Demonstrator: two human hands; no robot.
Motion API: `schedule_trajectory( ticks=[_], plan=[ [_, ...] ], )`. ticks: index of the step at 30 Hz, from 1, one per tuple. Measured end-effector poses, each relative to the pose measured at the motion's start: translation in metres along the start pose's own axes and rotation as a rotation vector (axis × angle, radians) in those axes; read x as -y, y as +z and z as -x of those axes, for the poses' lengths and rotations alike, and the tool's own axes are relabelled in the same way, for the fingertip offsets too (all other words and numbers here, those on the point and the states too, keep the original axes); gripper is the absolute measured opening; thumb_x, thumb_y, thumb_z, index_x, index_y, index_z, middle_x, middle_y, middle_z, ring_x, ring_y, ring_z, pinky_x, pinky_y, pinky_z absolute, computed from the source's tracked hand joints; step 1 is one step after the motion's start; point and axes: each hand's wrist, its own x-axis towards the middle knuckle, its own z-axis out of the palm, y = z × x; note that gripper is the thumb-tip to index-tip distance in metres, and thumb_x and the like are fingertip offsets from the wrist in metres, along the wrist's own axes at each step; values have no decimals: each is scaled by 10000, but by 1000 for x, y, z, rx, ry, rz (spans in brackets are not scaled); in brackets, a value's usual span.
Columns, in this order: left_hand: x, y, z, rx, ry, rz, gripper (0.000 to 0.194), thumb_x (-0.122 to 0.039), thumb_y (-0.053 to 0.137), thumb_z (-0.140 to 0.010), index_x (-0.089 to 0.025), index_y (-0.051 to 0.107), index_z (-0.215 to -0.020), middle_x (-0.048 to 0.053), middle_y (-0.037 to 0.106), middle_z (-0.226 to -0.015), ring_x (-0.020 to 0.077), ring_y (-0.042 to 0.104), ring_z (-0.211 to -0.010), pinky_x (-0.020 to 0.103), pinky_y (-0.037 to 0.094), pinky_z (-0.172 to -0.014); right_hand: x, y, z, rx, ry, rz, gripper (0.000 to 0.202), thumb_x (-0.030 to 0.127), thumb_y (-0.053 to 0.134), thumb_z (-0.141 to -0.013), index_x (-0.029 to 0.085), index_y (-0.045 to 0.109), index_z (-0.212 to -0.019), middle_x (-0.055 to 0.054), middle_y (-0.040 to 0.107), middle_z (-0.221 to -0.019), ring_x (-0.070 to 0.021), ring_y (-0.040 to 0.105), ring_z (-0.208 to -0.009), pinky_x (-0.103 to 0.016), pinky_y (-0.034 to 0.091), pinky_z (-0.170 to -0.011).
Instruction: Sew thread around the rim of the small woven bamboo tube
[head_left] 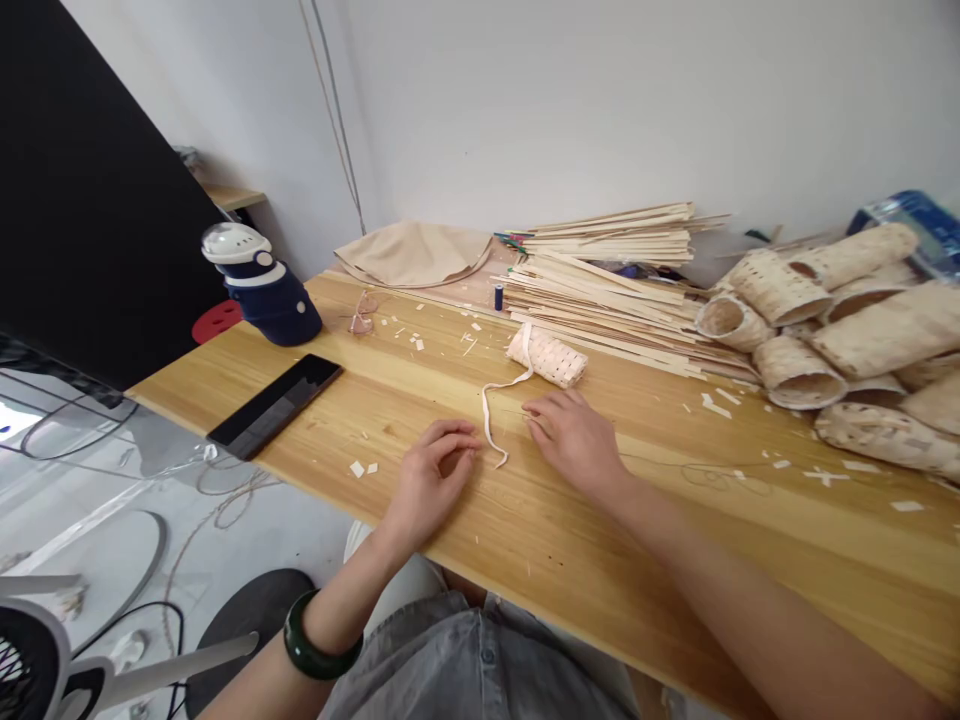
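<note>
My left hand (pixel 435 472) rests low over the table with thumb and fingertips brought together. Whatever lies between them, if anything, is too small to make out. To its right, my right hand (pixel 576 440) pinches a thin needle-like thing (pixel 513 412) that points left. A fine thread (pixel 712 472) lies loosely looped on the wood to the right of that hand. Just beyond the right hand lies a small woven cylinder (pixel 549 357) of pale strips. From its left end a white ribbon-like strip (pixel 486 410) curls down between my two hands.
Bundles of thin wooden strips (pixel 600 290) lie along the wall beside a dark blue thread spool (pixel 499 297). Woven bark tubes (pixel 862 330) are heaped at right. A phone (pixel 276 404), blue bottle (pixel 266 290), glasses (pixel 362 318) and cloth (pixel 416 250) occupy the left and back.
</note>
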Motion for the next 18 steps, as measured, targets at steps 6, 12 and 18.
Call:
schedule_trajectory(
  ticks=[6, 12, 18],
  plan=[
    [2, 2, 0, 3, -29, 79, 175, -173, 578, -868, -235, 740, -843, 79, 709, -1065, 202, 687, -1008, 370, 552, -946, 11, 3, -44, 249, 44, 158, 124, 182, 608, -904, 137, 696, -830, -95, 721, -874, -235, 661, -888, -353, 509, -748],
    [3, 5, 1, -4, -20, 80, 186, -149, 576, -866, -238, 737, -838, 71, 707, -1056, 198, 688, -997, 358, 556, -920, 3, 6, -54, 318, 27, 81, 178, 235, 678, -862, 146, 618, -720, -22, 665, -778, -164, 630, -778, -344, 502, -782],
    [-2, 3, 1, -85, -8, 172, 209, -163, 559, -893, -221, 757, -925, 77, 720, -1032, 192, 680, -1008, 347, 538, -946, -8, 2, -29, 248, 19, -299, 91, 220, 529, -761, 182, 552, -682, 6, 585, -638, -131, 523, -592, -250, 413, -570]
  ],
)
